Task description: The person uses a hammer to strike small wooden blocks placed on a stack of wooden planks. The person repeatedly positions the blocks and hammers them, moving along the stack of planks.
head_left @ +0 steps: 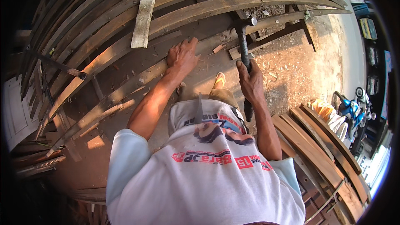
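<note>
A claw hammer (243, 41) stands out ahead of me, its metal head at the far end and its dark handle running back toward my waist. My right hand (251, 79) is wrapped round the handle. To the left, my left hand (182, 56) is over a long wooden beam (146, 75), its fingers bent and drawn together. Whatever those fingers may hold is hidden. Whether the hand presses on the beam, I cannot tell. A short pale wood block (143, 23) lies across the neighbouring beams, beyond my left hand.
Several long beams (200, 6) curve across the far side. Wood chips and scraps litter the sunlit ground (287, 66). Stacked planks (321, 154) lie at the right, near a blue motorbike (354, 110). A dark bar (58, 64) juts over the beams at left.
</note>
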`<action>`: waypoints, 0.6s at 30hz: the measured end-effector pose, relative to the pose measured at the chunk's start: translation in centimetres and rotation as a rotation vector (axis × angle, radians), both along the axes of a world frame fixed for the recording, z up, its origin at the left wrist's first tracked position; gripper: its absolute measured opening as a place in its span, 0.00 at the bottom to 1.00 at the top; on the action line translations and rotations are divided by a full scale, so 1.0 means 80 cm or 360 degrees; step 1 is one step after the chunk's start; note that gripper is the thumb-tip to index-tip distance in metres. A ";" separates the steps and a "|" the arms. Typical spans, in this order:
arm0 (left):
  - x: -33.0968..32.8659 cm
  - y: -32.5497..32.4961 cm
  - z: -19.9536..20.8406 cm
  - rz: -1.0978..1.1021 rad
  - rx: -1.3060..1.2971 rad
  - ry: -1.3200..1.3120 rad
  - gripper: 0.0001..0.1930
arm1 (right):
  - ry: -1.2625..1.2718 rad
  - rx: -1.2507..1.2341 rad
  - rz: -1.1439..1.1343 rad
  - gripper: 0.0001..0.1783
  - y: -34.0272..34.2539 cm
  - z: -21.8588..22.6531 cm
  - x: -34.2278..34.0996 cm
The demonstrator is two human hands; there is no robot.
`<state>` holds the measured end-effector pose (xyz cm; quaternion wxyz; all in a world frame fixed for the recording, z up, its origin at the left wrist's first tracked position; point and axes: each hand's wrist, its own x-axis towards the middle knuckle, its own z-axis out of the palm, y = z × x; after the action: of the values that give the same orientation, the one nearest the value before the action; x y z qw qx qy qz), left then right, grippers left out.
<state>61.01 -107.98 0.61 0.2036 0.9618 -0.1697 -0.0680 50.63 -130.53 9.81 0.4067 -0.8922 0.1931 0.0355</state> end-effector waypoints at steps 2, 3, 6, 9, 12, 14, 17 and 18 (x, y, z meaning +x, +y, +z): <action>-0.003 0.001 -0.001 -0.0008 0.0023 0.0012 0.25 | -0.0239 0.0146 -0.0102 0.23 0.003 0.012 -0.008; -0.003 -0.002 0.006 -0.0009 0.0035 0.0005 0.25 | -0.0473 0.0297 -0.0184 0.21 0.013 0.029 -0.007; -0.006 0.000 0.000 -0.0003 0.0046 -0.0046 0.24 | -0.1296 0.0597 -0.0172 0.17 0.017 0.049 0.011; -0.006 -0.003 0.007 -0.0004 0.0069 -0.0043 0.22 | -0.0552 0.0100 -0.0140 0.16 0.003 -0.004 -0.003; -0.013 -0.007 -0.004 -0.0056 0.0090 -0.0135 0.21 | 0.0102 -0.0088 -0.0072 0.23 -0.002 -0.071 -0.025; -0.013 -0.006 -0.013 -0.0068 0.0092 -0.0199 0.20 | 0.0149 -0.0058 -0.0051 0.25 -0.010 -0.066 -0.022; -0.013 -0.008 -0.006 -0.0059 0.0056 -0.0176 0.22 | 0.0177 -0.0093 0.0008 0.27 -0.015 -0.055 -0.024; -0.011 -0.006 -0.004 -0.0047 0.0042 -0.0133 0.23 | 0.0180 -0.0111 0.0012 0.28 -0.016 -0.052 -0.024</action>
<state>60.12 -108.43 0.26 0.1824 0.9638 -0.1914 -0.0330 48.72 -131.78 5.61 0.3636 -0.9031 0.2135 0.0808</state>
